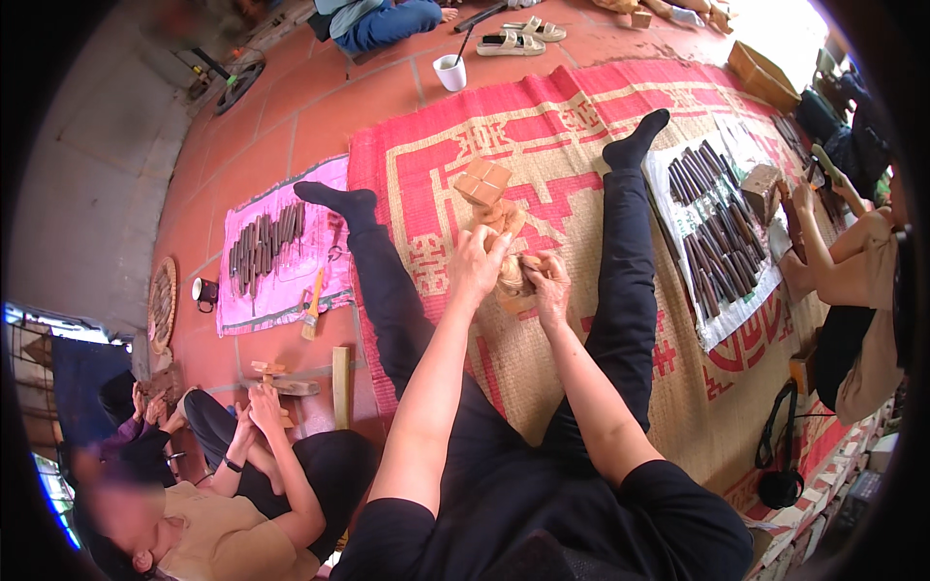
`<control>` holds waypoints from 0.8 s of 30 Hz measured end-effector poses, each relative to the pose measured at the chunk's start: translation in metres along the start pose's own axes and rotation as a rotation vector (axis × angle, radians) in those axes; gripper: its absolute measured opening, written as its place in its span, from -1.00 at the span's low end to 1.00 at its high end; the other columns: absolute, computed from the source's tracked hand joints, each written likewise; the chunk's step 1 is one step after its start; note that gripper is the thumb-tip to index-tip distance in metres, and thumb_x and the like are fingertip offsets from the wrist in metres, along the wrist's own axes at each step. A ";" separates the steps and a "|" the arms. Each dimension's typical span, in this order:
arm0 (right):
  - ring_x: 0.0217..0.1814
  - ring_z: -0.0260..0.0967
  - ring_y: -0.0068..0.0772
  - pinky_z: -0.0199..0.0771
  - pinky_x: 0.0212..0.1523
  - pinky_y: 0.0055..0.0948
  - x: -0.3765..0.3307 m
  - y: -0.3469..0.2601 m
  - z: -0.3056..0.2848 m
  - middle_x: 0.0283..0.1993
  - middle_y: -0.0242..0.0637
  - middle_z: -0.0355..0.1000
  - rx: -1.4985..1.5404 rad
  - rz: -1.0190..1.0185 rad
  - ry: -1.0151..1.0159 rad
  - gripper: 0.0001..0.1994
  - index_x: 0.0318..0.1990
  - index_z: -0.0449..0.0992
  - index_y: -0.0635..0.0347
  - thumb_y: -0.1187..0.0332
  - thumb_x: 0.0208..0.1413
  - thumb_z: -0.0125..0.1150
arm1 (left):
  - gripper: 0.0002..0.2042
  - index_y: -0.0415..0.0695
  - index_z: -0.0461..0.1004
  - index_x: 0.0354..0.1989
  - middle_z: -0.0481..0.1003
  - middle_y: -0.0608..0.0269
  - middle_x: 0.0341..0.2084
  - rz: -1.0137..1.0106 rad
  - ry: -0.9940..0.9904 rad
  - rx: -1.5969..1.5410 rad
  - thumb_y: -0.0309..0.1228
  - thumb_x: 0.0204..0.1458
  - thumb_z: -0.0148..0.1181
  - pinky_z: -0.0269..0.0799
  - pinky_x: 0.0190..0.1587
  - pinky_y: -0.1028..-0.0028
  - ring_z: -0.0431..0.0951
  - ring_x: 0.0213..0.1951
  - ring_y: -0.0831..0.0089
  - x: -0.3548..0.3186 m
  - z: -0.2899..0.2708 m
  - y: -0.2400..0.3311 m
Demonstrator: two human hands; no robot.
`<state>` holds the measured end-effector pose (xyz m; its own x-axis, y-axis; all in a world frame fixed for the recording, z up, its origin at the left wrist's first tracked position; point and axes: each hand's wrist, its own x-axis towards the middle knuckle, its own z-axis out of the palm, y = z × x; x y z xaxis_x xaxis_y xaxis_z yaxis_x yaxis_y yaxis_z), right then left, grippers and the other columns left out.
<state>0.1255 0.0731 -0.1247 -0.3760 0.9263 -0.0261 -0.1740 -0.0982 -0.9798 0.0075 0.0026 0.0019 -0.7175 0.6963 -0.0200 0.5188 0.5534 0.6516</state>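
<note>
Between my outstretched legs is a pale wooden carving [513, 276], with a squared block [481, 182] at its far end and rounded, shaped parts nearer me. My left hand [475, 259] is closed on the carving's middle, thumb and fingers pinched at it. On the carving's near right side my right hand [552, 289] is closed, its fingertips pressed to the wood around something small and brown. What that small thing is stays partly hidden by the fingers.
A red and straw-coloured mat [455, 329] lies beneath me. Rows of dark carving tools rest on a white cloth [712, 334] at right and a pink cloth [232, 315] at left, near a flat brush [312, 308]. Co-workers sit on both sides. A white cup [449, 76] stands ahead.
</note>
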 end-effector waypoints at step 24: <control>0.04 0.33 -0.30 0.37 0.09 -0.35 -0.011 -0.015 0.013 0.07 -0.20 0.36 0.003 -0.038 -0.062 -0.74 -0.42 0.40 0.30 0.41 -0.11 0.43 | -0.56 0.00 0.48 -0.13 0.44 0.05 -0.16 -0.054 0.006 0.028 0.13 0.13 0.04 0.39 -0.02 0.13 0.51 -0.07 0.04 -0.001 0.000 0.008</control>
<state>0.1208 0.0593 -0.1072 -0.4248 0.9050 0.0241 -0.1919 -0.0640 -0.9793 0.0120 0.0060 0.0072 -0.7475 0.6624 -0.0496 0.4920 0.6023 0.6286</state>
